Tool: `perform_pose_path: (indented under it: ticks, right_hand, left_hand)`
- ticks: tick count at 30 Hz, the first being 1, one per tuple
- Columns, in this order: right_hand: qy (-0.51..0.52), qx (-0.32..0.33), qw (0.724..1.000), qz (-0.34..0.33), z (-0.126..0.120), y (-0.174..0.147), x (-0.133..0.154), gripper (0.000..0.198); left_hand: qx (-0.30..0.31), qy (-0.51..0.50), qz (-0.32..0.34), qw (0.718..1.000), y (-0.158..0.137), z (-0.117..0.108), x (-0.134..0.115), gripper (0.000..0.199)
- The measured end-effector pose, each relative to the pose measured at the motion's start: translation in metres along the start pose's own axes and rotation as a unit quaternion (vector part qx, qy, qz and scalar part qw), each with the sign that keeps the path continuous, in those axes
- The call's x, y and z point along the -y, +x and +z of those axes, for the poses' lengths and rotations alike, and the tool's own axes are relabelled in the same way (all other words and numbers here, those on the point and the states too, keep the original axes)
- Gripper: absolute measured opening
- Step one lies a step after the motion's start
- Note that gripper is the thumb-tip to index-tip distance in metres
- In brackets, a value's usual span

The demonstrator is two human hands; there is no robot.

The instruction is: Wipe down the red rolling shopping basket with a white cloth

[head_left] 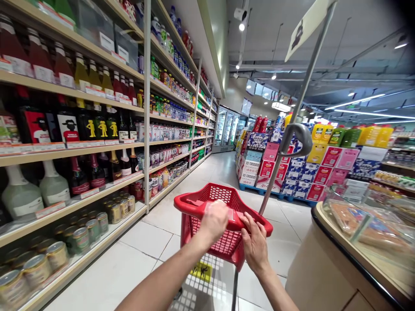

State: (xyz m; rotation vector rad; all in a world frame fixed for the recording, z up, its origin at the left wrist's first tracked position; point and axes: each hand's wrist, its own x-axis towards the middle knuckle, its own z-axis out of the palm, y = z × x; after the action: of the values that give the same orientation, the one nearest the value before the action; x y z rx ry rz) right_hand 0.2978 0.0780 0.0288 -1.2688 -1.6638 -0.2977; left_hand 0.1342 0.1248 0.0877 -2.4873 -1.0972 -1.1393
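Observation:
A red plastic shopping cart (227,194) with a perforated basket stands in front of me, its near rim forming the handle. Slightly blurred, my left hand (214,221) is closed in a fist at the middle of that handle. To its right, my right hand (255,242) curls its fingers over the handle near the corner. A grey metal pole (275,172) rises beside the basket's right side, bearing a grey loop-shaped grip (300,140) and a sign panel (308,28) at its top. Below the basket shows a yellow label (201,271) with dark markings.
Shelves (78,149) with bottles and cans line the left side. Stacked cartons (298,177) and juice bottles (346,134) stand ahead right. A rounded counter (313,255) with packaged bread (366,220) is close on the right. Tiled floor (207,175) runs toward glass-door coolers (223,125).

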Motion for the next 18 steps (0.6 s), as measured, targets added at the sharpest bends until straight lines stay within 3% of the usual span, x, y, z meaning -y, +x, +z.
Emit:
perform_pose_path:
  ticks: [3, 10, 13, 18]
  right_hand:
    - [-0.005, 0.011, 1.000, -0.007, -0.002, -0.001, -0.001, 0.037]
    - [0.003, 0.002, 0.999, -0.033, -0.001, 0.001, -0.004, 0.038]
    - [0.023, -0.010, 0.999, -0.030, -0.002, 0.004, -0.015, 0.040]
    - [0.036, -0.015, 0.999, 0.029, -0.009, 0.019, -0.041, 0.037]
  left_hand:
    - [0.040, -0.021, 0.024, 0.999, 0.006, 0.000, -0.007, 0.022]
    - [0.002, 0.007, -0.095, 0.995, -0.015, -0.023, 0.055, 0.026]
    - [-0.004, 0.025, -0.083, 0.996, -0.022, -0.022, 0.049, 0.026]
    - [-0.020, 0.088, -0.050, 0.995, -0.019, -0.007, 0.015, 0.023]
